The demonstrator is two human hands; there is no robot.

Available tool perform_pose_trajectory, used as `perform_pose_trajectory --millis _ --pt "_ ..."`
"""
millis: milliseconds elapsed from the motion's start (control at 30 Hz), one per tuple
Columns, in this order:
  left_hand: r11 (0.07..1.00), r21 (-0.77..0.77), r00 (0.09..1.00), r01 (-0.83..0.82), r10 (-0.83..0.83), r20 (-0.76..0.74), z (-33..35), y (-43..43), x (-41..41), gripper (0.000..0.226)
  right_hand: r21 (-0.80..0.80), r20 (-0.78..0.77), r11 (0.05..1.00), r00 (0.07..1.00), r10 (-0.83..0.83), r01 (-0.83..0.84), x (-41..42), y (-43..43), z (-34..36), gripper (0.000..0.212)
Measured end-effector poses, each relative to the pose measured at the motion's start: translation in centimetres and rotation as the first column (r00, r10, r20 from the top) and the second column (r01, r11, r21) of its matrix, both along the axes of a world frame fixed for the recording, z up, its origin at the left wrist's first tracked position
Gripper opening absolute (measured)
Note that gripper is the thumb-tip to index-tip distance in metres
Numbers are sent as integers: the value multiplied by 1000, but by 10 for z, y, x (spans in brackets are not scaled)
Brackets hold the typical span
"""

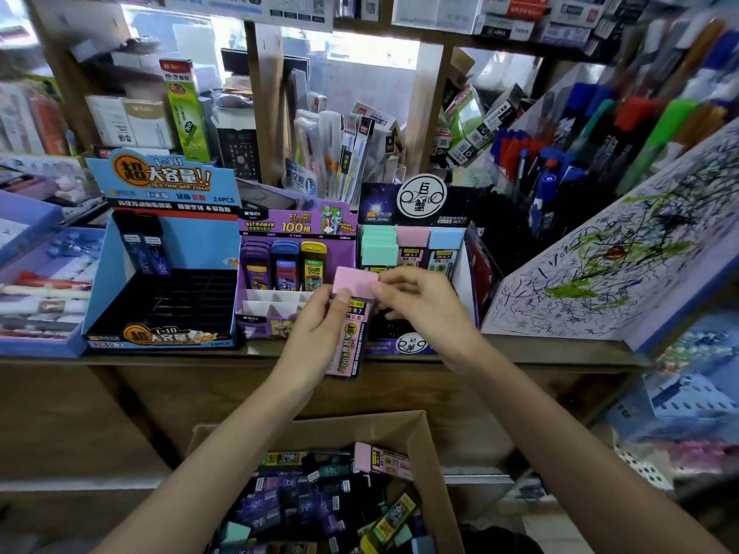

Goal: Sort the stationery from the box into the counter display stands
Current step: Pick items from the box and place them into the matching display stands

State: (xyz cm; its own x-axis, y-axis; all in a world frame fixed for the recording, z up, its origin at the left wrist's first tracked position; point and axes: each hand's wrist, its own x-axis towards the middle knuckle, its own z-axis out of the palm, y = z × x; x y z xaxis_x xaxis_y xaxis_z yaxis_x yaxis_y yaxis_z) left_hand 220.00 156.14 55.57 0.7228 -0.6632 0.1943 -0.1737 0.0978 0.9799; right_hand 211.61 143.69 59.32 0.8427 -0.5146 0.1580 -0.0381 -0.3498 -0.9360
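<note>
A pink lead-refill case (350, 325) with a pink cap is held upright above the counter edge. My left hand (320, 329) grips its body from the left, and my right hand (416, 299) pinches its cap from the right. Behind it stands the dark starry display stand (416, 217) holding mint, pink and blue cases. To its left are the purple stand (280, 233) with three cases and the blue stand (168, 249) with two dark cases. Below, the cardboard box (424, 441) is full of mixed cases, with another pink case (380, 461) on top.
A scribbled test-paper board (616, 257) leans at the right, with marker pens (560, 161) behind it. A tray of pens (44, 293) sits at the left of the wooden counter (200, 377). Shelves of boxed stock rise behind.
</note>
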Motion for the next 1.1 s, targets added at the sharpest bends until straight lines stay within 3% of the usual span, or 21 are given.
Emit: perform_pose_trajectory --millis 100,233,300,367,433,533,933,1100 --pt "1000 24 996 12 -14 91 7 -14 -4 15 -33 44 997 997 -62 63 -2 -6 4 10" --pt "992 122 967 -6 -25 252 14 -26 8 19 44 84 991 988 -127 124 -8 -30 20 15" --pt "926 290 843 -241 52 535 8 -24 22 35 13 127 977 968 -215 215 -11 -50 30 14" --pt "779 392 668 -490 47 742 -3 -19 34 51 -77 148 941 937 -315 329 -12 -71 35 11" --pt "708 464 657 -532 0 754 -15 -14 41 59 -201 148 896 916 -372 396 -9 -87 33 4" --pt "725 453 639 -520 -23 769 -30 -10 46 60 -306 122 861 914 -387 406 1 -94 21 10" --pt "732 431 614 -527 -22 789 -33 -8 47 61 -308 114 924 973 -200 226 18 -100 10 14" --pt "735 418 602 -534 -16 798 -35 -9 48 61 -267 99 926 963 -250 268 23 -103 -3 14"
